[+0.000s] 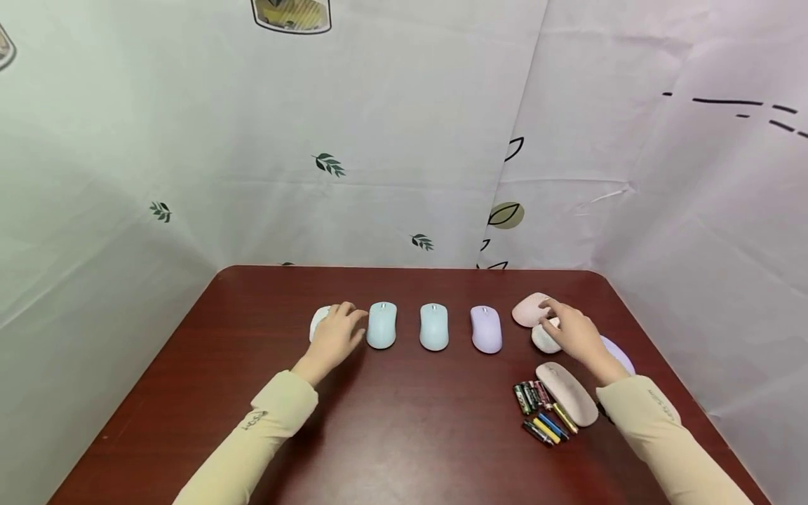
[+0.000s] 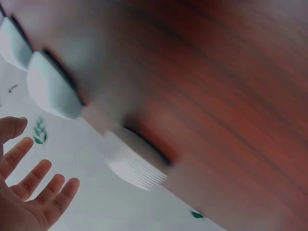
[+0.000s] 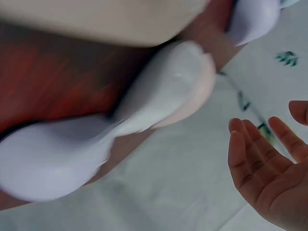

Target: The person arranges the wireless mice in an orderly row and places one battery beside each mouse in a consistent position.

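Note:
In the head view my left hand (image 1: pixel 333 338) hovers with loosely bent fingers over a white mouse (image 1: pixel 317 322), partly covering it. Just right of its fingertips lies a light blue mouse (image 1: pixel 381 326); a second light blue mouse (image 1: pixel 434 327) and a purple mouse (image 1: pixel 486 330) continue the row. The left wrist view shows that hand spread and apart from the ribbed white mouse (image 2: pixel 137 161). My right hand (image 1: pixel 577 340) is above another white mouse (image 1: pixel 544 339), beside a pale pink mouse (image 1: pixel 527 310). Its fingers hold nothing in the right wrist view.
Beneath the right forearm are a flat beige-pink mouse (image 1: pixel 564 393) and, farther right, a purple rounded one (image 1: pixel 620 355), partly hidden. Several dark batteries (image 1: pixel 529 398) and a group of coloured batteries (image 1: pixel 546 428) lie near it. Patterned white cloth (image 1: pixel 379 140) hangs behind the brown table (image 1: pixel 379 435).

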Demonstrator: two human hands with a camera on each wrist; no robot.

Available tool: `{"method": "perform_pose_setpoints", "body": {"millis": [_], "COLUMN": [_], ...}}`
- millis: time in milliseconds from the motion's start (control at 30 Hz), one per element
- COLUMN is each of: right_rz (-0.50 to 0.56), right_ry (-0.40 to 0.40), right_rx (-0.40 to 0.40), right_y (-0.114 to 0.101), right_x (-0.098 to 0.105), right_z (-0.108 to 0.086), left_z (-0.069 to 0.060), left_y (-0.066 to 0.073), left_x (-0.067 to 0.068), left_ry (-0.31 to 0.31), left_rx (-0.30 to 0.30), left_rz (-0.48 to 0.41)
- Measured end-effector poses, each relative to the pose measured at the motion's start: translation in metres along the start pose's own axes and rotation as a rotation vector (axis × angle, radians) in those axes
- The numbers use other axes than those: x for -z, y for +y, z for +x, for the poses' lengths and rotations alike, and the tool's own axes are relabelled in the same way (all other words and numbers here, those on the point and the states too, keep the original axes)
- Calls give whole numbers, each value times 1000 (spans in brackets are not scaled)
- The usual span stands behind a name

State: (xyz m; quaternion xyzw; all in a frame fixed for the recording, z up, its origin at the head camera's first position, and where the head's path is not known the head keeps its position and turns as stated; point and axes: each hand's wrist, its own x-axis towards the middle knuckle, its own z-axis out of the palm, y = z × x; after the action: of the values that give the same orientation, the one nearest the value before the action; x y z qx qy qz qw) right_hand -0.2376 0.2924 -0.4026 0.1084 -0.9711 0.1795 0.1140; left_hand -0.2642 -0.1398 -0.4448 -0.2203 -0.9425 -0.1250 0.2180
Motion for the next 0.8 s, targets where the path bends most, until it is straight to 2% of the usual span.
{"method": "perform_pose_setpoints", "body": {"millis": [167, 267, 333, 433, 667, 800], "right_rz": [-20, -27, -36, -47, -25, -5], "right_ry": [-12, -41, -64, -82, -142, -197], "right_rx": [-54, -93, -106, -100, -26, 13], "right_y": [24, 36, 44, 57, 87, 99], "right_x": [9, 13, 14, 13, 7, 7], "right_z": [-12, -19, -24, -32, -42, -45], "left_z": [-6, -7, -8, -9, -17, -13], "left_y": [-22, -33, -40, -52, -80, -88], "left_x": [7, 12, 14, 16, 15, 18], "left_ry": [-45, -91, -118, -156, -278, -333], "left_rx": [84, 137, 146, 119, 28, -20], "left_rz": [33, 22, 3, -21, -48, -87]}}
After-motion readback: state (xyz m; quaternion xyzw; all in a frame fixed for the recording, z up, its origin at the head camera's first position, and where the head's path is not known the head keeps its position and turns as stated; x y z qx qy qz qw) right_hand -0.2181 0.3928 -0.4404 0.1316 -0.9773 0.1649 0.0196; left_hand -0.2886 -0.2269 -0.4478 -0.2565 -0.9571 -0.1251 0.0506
